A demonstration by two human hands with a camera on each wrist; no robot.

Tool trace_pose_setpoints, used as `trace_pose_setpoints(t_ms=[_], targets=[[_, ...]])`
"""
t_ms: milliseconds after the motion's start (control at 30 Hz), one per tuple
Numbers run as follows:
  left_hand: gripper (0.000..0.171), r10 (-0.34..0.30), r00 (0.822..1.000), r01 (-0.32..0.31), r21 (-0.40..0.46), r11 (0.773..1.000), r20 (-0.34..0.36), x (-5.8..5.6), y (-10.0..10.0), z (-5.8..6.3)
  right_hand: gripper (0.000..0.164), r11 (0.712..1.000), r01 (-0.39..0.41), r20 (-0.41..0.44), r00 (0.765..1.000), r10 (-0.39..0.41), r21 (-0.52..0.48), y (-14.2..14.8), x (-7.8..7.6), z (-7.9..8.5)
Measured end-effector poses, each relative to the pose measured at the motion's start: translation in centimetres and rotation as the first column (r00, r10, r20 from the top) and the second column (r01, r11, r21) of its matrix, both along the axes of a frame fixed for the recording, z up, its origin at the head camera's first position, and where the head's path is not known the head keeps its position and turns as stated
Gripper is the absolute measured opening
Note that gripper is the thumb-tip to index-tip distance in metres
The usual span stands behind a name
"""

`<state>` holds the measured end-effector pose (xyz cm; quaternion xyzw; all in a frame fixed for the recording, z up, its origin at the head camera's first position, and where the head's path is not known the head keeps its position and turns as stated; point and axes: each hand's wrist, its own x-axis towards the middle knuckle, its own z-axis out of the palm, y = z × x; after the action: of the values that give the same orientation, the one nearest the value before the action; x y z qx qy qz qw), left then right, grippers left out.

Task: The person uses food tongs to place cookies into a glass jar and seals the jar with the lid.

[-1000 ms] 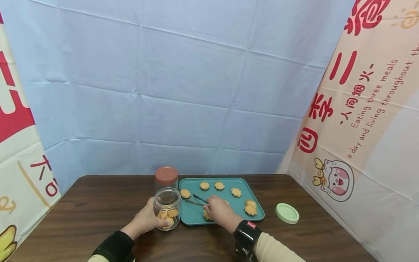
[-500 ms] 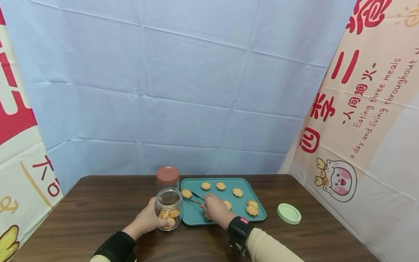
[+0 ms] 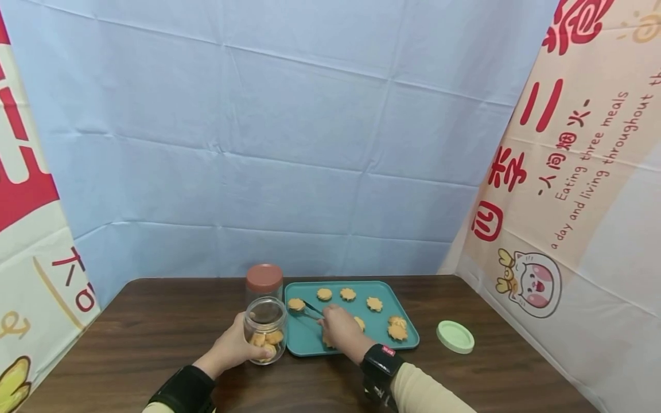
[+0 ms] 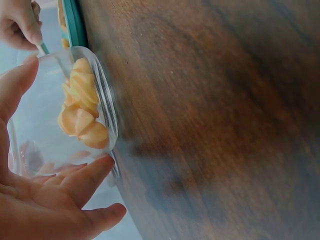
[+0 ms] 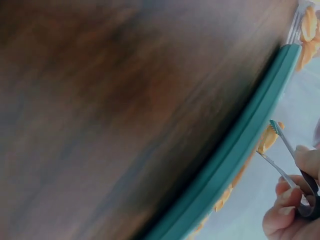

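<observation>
My left hand (image 3: 233,344) grips the side of an upright, lidless clear jar (image 3: 265,324) with several cookies (image 4: 82,102) at its bottom. Over the teal tray (image 3: 308,339), my right hand (image 3: 345,331) holds a pair of metal tongs (image 5: 283,169). The tips of the tongs stand on either side of a round golden cookie (image 3: 296,304) at the tray's left end. In the right wrist view that cookie (image 5: 269,140) sits between the tips; whether both press on it I cannot tell. Part of the tongs is hidden by my right hand.
Several flower-shaped cookies (image 3: 374,304) lie spread over the tray. Behind the held jar stands another jar with a reddish-brown lid (image 3: 264,277). A pale green lid (image 3: 455,336) lies on the dark wooden table (image 3: 134,332), right of the tray.
My right hand has moved slightly left and away from me, bringing the tongs' tips around the left-end cookie. My left hand and the jar stay in place.
</observation>
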<state>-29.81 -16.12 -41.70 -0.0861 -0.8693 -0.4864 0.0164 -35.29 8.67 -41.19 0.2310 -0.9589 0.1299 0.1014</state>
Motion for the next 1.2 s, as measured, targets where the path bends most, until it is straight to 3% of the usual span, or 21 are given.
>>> trace_pose_setpoints(t_ms=[233,800,1200], targets=[[0.098,-0.014,1.0,0.014,0.017,1.0,-0.001,0.0,0.0,0.0,0.014,1.0,-0.015,-0.074,0.997,0.014,-0.015,1.1,0.8,0.7],[0.097,-0.007,1.0,0.007,-0.008,1.0,0.012,0.1,0.1,0.3,0.012,0.991,-0.096,-0.147,0.986,0.082,-0.09,3.2,2.6,2.0],[0.098,-0.018,1.0,0.018,-0.006,1.0,0.016,0.3,0.2,0.5,0.016,0.991,-0.111,-0.166,0.981,0.097,-0.08,3.7,3.5,2.5]])
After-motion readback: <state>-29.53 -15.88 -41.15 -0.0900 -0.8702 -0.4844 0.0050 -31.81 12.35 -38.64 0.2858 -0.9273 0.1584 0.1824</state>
